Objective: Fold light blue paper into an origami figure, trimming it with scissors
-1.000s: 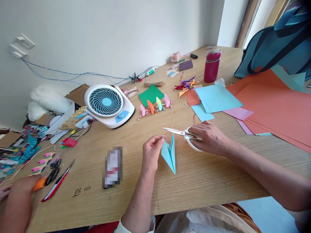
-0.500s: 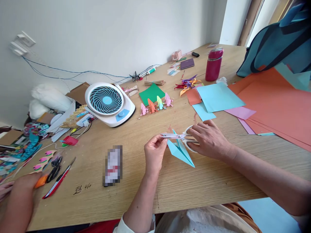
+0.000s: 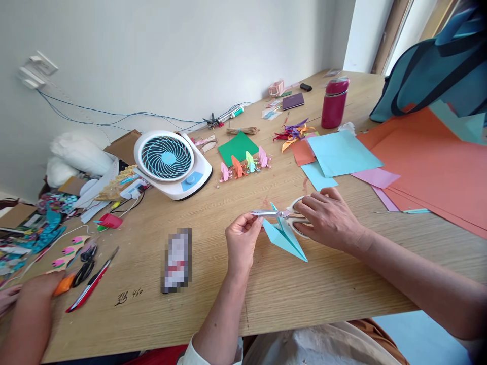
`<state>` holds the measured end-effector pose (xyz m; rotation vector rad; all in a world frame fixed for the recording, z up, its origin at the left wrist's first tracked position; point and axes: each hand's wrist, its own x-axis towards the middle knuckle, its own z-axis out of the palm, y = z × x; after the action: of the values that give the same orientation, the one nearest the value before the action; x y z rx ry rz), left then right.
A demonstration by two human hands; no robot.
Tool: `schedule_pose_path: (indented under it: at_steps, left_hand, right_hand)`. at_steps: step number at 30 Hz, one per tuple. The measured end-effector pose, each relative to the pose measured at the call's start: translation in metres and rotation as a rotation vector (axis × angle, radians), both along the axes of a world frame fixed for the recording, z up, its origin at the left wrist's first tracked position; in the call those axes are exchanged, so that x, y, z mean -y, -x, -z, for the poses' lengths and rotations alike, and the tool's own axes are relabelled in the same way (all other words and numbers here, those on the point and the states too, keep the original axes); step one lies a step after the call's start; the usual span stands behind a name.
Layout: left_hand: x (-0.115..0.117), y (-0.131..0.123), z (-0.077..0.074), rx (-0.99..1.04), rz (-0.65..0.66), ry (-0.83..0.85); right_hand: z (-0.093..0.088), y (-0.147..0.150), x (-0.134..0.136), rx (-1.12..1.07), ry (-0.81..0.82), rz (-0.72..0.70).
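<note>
A light-blue folded paper (image 3: 286,240) hangs above the table, pinched at its left corner by my left hand (image 3: 243,235). In my right hand (image 3: 327,218) is a pair of scissors (image 3: 281,214) with pale handles. Their blades point left across the upper part of the folded paper and reach my left fingertips. The blades look nearly closed. Part of the paper lies behind the scissors, and a thin point of it sticks up above the pivot.
Several small folded paper figures (image 3: 245,165) stand beyond my hands, by a green sheet (image 3: 238,148). A fan (image 3: 171,162) is left of them. Blue sheets (image 3: 344,153), orange sheets (image 3: 429,162) and a red bottle (image 3: 335,103) are at right. A co-worker's arm (image 3: 32,314) rests near a cutter (image 3: 93,281).
The scissor blades have come closer together on the folded paper. The paper's lower tip has shifted slightly right. My left hand stays in place.
</note>
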<state>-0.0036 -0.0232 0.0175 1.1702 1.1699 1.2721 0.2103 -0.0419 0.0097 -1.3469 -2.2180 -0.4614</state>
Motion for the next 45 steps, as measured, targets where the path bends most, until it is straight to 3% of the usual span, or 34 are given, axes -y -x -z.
schedule_pose_path:
  at_steps: [12, 25, 28, 31, 35, 38, 41, 45]
  left_hand:
    - [-0.001, -0.002, 0.001, 0.087, -0.034, -0.001]
    - [-0.002, 0.000, 0.002, 0.116, 0.015, 0.047]
    - [0.000, 0.002, 0.003, 0.109, 0.082, 0.055]
    - [0.002, 0.003, 0.001, 0.065, 0.224, 0.024]
    - [0.005, 0.002, -0.005, 0.011, 0.422, -0.094]
    - [0.007, 0.001, -0.006, 0.055, 0.535, -0.077]
    - [0.008, -0.001, -0.002, 0.110, 0.538, -0.001]
    - [0.007, -0.004, 0.004, 0.217, 0.438, 0.122]
  right_hand:
    - [0.002, -0.003, -0.002, -0.011, -0.032, -0.026]
    - [0.003, -0.001, -0.004, -0.198, 0.178, -0.054]
    - [0.004, 0.001, -0.006, -0.326, 0.326, -0.051]
    - [0.001, 0.003, -0.007, -0.533, 0.574, -0.070]
    - [-0.007, 0.005, -0.008, -0.760, 0.950, -0.342]
    - [-0.010, 0.006, -0.008, -0.872, 1.237, -0.527]
    - [-0.008, 0.007, -0.009, -0.968, 1.397, -0.541]
    - [0.001, 0.002, -0.014, -1.155, 1.494, -0.480]
